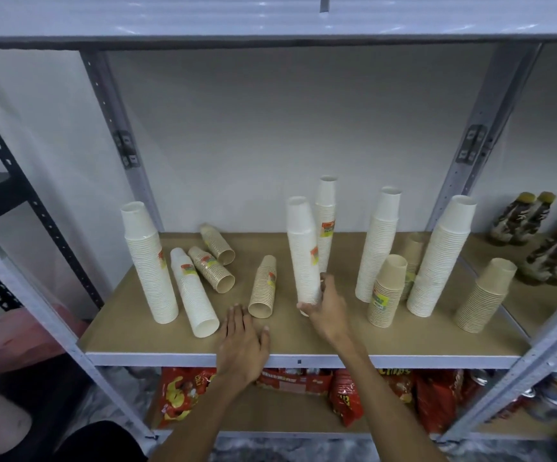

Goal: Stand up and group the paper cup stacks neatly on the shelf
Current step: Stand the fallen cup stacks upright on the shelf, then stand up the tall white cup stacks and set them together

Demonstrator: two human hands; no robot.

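My right hand [325, 306] grips the base of a tall white cup stack [302, 248], which stands upright at the middle of the brown shelf board [303, 338]. My left hand [242, 338] rests flat on the board near the front edge, just in front of a lying brown stack [263, 286]. Further left, a white stack [194, 291] and two brown stacks [212, 268] [217, 243] lie on their sides beside an upright white stack [150, 261]. Upright white stacks [326, 225] [377, 243] [442, 255] and brown stacks [388, 290] [485, 295] stand behind and to the right.
Grey metal uprights [120, 141] [473, 145] frame the bay, with another shelf overhead. Dark bottles [543, 241] stand on the neighbouring shelf at the right. Red snack bags [347, 398] fill the shelf below.
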